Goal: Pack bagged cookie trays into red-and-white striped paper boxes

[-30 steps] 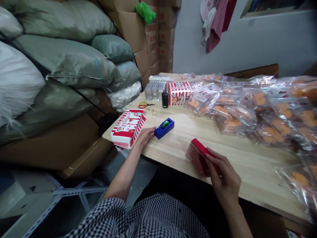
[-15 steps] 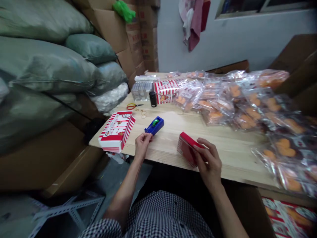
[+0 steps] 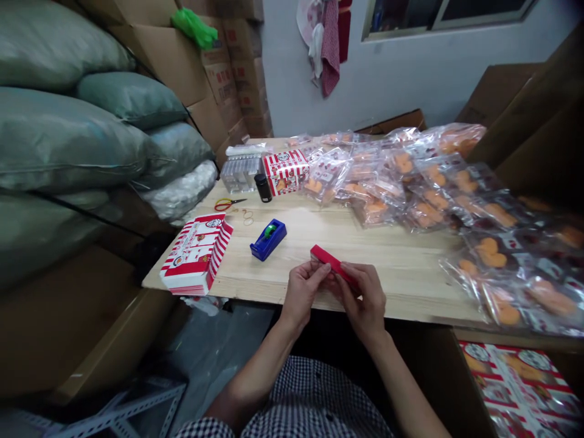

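My left hand (image 3: 303, 293) and my right hand (image 3: 362, 295) meet just above the near edge of the wooden table (image 3: 401, 283). Between them they grip a thin red pack (image 3: 333, 264), likely flat card, seen edge-on, with most of its faces hidden by my fingers. To the left of my left hand sits a blue tape dispenser (image 3: 268, 239) holding a green roll. Farther left lies a stack of flat red-and-white striped cartons (image 3: 196, 252).
Plastic bags of orange pieces (image 3: 401, 188) cover the table's right and far parts. Scissors (image 3: 229, 204), rubber bands (image 3: 248, 217), a black cylinder (image 3: 263, 187), a striped box (image 3: 286, 171) and a transparent stack (image 3: 239, 173) stand farther back. Large sacks (image 3: 68, 140) rise left; cartons stand behind.
My left hand has moved right from beside the tape dispenser and taken hold of the red pack with my right hand. The pack now stands edge-on. The whole view has shifted left.
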Tool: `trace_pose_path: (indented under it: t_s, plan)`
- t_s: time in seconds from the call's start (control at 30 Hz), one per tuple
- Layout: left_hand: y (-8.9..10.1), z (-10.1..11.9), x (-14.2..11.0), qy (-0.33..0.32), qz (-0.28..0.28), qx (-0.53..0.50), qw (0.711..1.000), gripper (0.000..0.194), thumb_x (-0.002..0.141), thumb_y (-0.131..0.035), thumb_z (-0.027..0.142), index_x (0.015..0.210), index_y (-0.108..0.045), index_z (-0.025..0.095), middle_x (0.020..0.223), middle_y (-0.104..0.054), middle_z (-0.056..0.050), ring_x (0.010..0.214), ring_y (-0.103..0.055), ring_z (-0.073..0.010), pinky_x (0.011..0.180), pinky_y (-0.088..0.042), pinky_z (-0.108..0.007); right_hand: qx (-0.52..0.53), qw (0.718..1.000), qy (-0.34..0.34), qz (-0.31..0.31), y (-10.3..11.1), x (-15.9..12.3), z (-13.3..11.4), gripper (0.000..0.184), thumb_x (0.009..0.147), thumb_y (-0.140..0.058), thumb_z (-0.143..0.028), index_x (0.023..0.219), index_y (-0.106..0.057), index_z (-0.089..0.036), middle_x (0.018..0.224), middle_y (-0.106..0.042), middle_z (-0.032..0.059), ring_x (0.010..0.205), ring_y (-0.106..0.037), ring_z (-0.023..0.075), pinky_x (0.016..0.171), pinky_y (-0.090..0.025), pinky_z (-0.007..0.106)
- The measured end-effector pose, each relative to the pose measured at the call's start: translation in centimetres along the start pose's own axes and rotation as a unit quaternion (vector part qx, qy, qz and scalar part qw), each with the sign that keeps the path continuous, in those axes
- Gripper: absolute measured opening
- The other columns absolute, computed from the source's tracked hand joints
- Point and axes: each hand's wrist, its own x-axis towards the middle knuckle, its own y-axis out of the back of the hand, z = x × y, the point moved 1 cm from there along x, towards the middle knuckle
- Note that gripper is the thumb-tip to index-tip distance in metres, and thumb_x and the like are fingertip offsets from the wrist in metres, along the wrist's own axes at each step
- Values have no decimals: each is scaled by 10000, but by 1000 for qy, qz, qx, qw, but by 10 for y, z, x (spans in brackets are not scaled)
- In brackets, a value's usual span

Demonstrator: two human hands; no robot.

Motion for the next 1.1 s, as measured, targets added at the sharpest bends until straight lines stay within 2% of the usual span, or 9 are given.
trace_pose_path:
  t_s: [0.17,0.37,0.5,0.63,0.73,0.8,0.87,0.97,1.1]
  plan:
    - [-4,-2,0,-12,11,13,1000,284,774,-793,406,797,-750,127,739,-741,-60,630,-676,-143,668,-556,-265,-1,999,5,-50,5,3,4,499,965,-549,-118,1372,-583,-405,1093,-588,75,1035,-583,248,849,-564,459]
    - [-6,-11,6,-32,48,-2,998,374,736,-821,428,900,-637,146,731,-748,-49,613,-707,-170,660,-573,-293,17,999,-26,-40,4,3,12,499,962,-562,-109,1343,-600,-429,1106,-546,72,1050,-564,240,852,-548,468]
    - [6,-27,20,-42,67,39,996,550,708,-837,451,1034,-456,223,598,-682,44,480,-637,-153,551,-517,-256,27,999,-34,-28,3,3,15,467,959,-577,-131,1317,-623,-427,1091,-551,67,1034,-574,233,841,-551,451]
    - [29,-33,38,-98,113,175,973,601,668,-857,456,1082,-489,224,593,-580,91,484,-541,-104,519,-429,-204,42,997,-49,-32,4,5,17,428,963,-561,-148,1290,-651,-409,1091,-565,68,1044,-593,235,862,-556,452]
    - [41,-18,43,-127,36,245,961,676,656,-872,389,1239,-567,234,780,-635,42,547,-506,-82,541,-411,-203,69,994,-77,-40,7,5,15,373,953,-578,-162,1234,-696,-377,1074,-605,67,1010,-618,229,833,-573,420]
    - [46,-5,37,-116,-61,275,953,551,724,-823,375,1225,-647,228,751,-631,33,519,-468,-83,533,-405,-220,93,989,-113,-36,12,0,13,351,939,-616,-187,1237,-696,-354,1077,-634,67,993,-634,225,830,-578,404]
    - [48,7,25,-151,-89,310,934,387,780,-780,343,1142,-712,221,737,-644,18,534,-492,-99,572,-437,-242,113,981,-159,11,19,-9,14,415,899,-688,-228,1300,-652,-331,1163,-636,75,1081,-627,240,936,-551,438]
    - [44,12,4,-279,-73,358,888,264,851,-696,223,1112,-723,254,1001,-732,-48,773,-652,-162,724,-515,-284,192,937,-271,105,32,-29,17,618,874,-730,-343,1446,-496,-319,1335,-589,92,1262,-565,264,1074,-471,510]
    - [24,2,-18,-346,-183,410,824,321,910,-576,133,1138,-717,310,1209,-728,-66,1058,-693,-222,912,-547,-374,382,806,-447,67,42,-48,16,503,955,-562,-514,1402,-501,-293,1333,-639,115,1143,-672,272,877,-610,471]
